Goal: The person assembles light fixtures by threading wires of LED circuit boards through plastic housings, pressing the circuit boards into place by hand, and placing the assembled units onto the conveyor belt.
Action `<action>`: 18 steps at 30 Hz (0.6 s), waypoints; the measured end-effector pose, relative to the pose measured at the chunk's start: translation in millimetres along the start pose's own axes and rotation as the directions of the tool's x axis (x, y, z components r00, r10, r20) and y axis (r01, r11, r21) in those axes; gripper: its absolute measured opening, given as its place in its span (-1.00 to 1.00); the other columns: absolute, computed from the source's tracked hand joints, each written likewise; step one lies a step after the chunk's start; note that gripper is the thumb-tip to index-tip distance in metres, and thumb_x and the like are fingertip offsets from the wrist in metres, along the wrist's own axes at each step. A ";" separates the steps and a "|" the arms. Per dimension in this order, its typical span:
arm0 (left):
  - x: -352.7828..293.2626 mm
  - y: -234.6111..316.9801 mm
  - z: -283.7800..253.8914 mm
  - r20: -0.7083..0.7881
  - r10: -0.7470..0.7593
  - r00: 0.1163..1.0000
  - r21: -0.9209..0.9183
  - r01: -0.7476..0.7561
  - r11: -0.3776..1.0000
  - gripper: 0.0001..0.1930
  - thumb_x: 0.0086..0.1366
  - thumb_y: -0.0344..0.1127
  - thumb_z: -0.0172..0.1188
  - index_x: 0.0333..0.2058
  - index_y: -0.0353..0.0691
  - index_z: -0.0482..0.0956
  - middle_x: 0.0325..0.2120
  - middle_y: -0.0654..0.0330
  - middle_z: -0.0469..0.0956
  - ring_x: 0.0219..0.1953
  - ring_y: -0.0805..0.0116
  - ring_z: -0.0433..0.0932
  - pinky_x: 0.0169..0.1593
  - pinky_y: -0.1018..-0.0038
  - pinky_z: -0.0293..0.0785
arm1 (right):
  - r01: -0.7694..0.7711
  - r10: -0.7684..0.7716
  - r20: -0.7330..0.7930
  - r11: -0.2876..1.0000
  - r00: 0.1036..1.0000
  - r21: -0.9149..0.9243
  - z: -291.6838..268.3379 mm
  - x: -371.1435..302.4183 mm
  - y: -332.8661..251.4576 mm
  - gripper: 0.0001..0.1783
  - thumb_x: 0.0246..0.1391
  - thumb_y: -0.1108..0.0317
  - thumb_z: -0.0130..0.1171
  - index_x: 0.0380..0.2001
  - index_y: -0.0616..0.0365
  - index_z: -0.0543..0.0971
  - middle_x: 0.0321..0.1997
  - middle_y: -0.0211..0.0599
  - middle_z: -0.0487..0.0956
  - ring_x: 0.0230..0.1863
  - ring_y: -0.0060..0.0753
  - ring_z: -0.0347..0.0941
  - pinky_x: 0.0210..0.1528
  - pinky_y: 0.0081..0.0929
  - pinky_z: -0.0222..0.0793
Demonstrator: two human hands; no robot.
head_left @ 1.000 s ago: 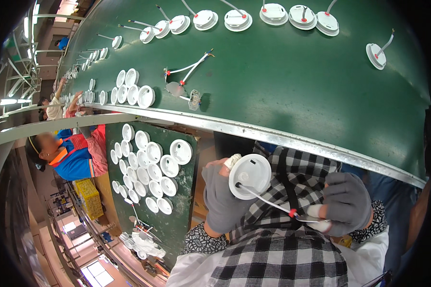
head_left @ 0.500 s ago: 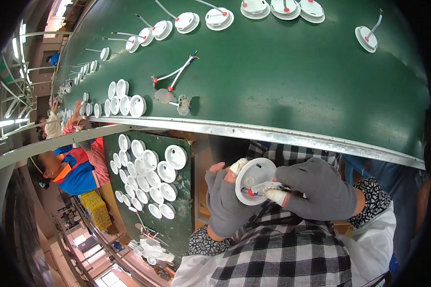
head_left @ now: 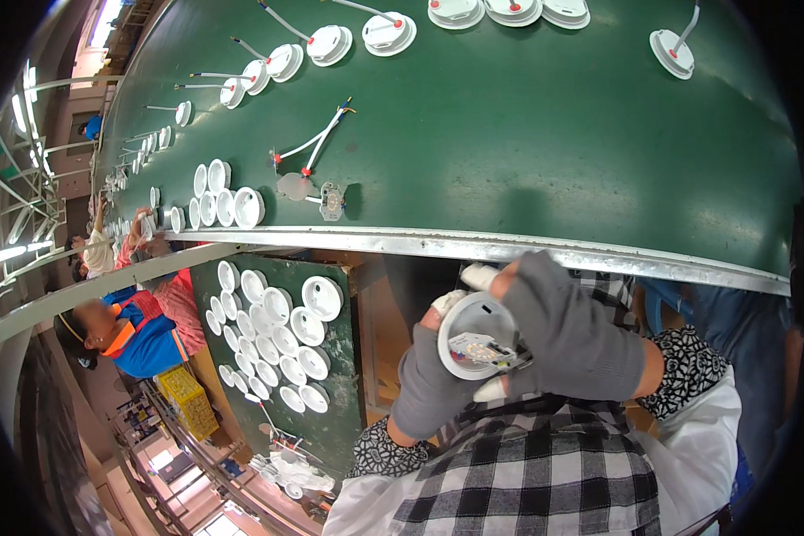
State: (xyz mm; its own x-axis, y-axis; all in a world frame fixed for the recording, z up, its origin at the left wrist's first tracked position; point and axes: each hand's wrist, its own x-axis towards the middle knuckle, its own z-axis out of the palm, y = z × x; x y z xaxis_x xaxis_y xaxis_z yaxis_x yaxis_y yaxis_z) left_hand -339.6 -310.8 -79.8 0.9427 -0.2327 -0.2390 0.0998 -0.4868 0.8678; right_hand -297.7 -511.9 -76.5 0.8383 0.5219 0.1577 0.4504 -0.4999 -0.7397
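Note:
My left hand, in a grey fingerless glove with taped fingertips, holds a white round lamp housing by its left rim. Inside the housing lies a small circuit board with wires at its right end. My right hand, gloved alike, spans the housing's right side. One taped finger reaches past the upper rim, and another taped tip shows below the lower rim. Part of the board's right end is hidden by this hand.
Ahead runs a green conveyor belt with a metal edge. White lamps with cables and loose wired parts sit on it. More white housings cover a side table at left. A co-worker sits farther left.
My right hand has let go of the circuit board, which now lies in the housing, and has spread around the housing's right side. The belt items have shifted slightly left in view.

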 end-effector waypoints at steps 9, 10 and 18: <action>5.6 -1.7 -19.2 0.085 0.037 0.996 -0.021 -0.035 0.999 -0.40 0.17 -0.49 0.13 0.19 -0.32 0.15 0.04 -0.05 0.39 0.01 0.19 0.50 0.04 0.34 0.43 | -0.008 0.009 -0.050 1.000 0.999 0.023 9.4 -9.2 2.4 0.03 -0.38 -0.14 0.37 0.15 0.23 0.27 -0.07 -0.12 0.26 -0.19 -0.23 0.35 -0.26 -0.44 0.41; 4.8 -10.6 -23.0 0.107 0.099 0.989 0.015 -0.101 0.995 -0.46 0.15 -0.49 0.14 0.13 -0.35 0.23 0.02 -0.06 0.41 0.01 0.16 0.50 0.05 0.34 0.42 | -0.015 0.015 -0.019 1.000 1.000 0.015 7.9 -9.8 1.5 0.04 -0.39 -0.13 0.37 0.15 0.23 0.27 -0.07 -0.12 0.27 -0.17 -0.21 0.36 -0.23 -0.44 0.41; 2.6 -20.4 -15.9 0.217 -0.051 0.975 -0.141 0.083 0.986 -0.68 0.18 -0.49 0.13 -0.06 -0.38 0.43 -0.05 -0.05 0.46 -0.04 0.16 0.52 0.07 0.35 0.37 | -0.025 0.026 -0.040 0.999 0.999 0.037 13.0 -14.5 3.7 0.07 -0.44 -0.16 0.39 0.15 0.21 0.28 -0.02 -0.13 0.29 -0.29 -0.27 0.38 -0.38 -0.49 0.43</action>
State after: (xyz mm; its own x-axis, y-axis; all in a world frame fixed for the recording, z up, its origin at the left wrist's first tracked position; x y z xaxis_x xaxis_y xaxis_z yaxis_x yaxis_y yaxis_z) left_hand -334.1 -288.1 -91.2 0.8447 -0.3849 -0.3719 0.2219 -0.3805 0.8978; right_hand -312.2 -512.4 -90.0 0.8613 0.4809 0.1642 0.4181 -0.4870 -0.7669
